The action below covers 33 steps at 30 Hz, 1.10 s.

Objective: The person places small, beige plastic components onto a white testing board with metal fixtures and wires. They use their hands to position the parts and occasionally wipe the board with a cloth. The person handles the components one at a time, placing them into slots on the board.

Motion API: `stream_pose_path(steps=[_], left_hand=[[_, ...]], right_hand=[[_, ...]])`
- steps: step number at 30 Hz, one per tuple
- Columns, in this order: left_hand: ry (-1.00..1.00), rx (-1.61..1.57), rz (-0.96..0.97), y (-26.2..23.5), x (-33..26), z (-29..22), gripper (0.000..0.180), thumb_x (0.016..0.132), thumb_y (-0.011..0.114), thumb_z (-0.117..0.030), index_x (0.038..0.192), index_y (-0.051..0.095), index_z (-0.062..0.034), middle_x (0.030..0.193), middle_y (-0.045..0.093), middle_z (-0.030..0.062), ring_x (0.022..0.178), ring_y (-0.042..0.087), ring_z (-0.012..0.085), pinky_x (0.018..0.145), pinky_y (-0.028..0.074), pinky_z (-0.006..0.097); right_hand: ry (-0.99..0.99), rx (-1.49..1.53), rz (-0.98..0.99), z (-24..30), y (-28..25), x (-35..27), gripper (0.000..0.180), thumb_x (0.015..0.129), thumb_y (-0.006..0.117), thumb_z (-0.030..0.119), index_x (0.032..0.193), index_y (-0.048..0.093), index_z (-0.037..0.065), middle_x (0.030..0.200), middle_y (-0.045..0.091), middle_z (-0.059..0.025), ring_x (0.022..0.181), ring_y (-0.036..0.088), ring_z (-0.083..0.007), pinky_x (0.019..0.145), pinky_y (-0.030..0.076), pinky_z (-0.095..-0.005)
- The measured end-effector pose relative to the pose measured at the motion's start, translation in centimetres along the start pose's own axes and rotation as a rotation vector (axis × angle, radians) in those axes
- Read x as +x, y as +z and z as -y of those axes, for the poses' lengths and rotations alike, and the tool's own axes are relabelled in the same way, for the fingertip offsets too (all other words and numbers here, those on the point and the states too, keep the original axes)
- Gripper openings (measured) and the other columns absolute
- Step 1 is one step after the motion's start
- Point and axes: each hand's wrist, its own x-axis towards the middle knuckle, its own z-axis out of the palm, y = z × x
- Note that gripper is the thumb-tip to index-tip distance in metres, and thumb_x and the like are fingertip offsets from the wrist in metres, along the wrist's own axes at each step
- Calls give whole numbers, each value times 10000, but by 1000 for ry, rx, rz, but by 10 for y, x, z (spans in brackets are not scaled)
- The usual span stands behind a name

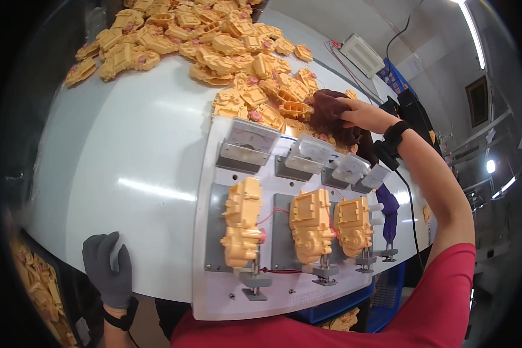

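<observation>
Hands apart: left hand (107,269) flat on table edge (156,290), right hand (336,113) (dark-gloved) grasping yellow housings (290,107).

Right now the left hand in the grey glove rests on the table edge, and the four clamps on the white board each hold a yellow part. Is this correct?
Not quite. In the head view, only three clamps on the white board hold a yellow part; the fourth, at the right end, holds a purple part. The left hand in the grey glove does rest on the table edge.
</observation>
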Motion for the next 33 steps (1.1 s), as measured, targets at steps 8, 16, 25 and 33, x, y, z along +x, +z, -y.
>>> stream_pose_path(steps=[8,16,25,33], left_hand=[[-14,-13,11,-4,2,1,310,740,676,-25,1045,649,-75,1007,611,111,989,575,326,861,467,429],[-11,-2,46,-7,8,0,358,775,693,-137,1130,660,-106,1151,623,116,1136,564,317,954,435,433],[-63,107,76,-16,10,29,908,669,819,-246,1471,416,-114,1581,228,201,1464,177,426,1179,213,549],[-91,275,188,-27,32,97,1037,623,839,-286,1521,338,-152,1608,211,152,1495,125,381,1188,144,564]], right_hand=[[-105,177,55,117,15,22,494,996,448,118,1482,377,68,1322,539,-67,1090,598,-114,993,479,-265],[-370,228,185,189,32,29,497,1023,455,167,1494,342,57,1372,513,-91,1255,516,-181,1072,423,-315],[-143,512,-514,97,-75,-58,373,1013,499,165,1359,484,25,1255,597,-117,1120,608,-208,998,491,-353],[-96,-183,-1486,-34,-205,-98,504,913,530,255,1346,501,0,1116,681,-217,1052,649,-363,901,503,-416]])
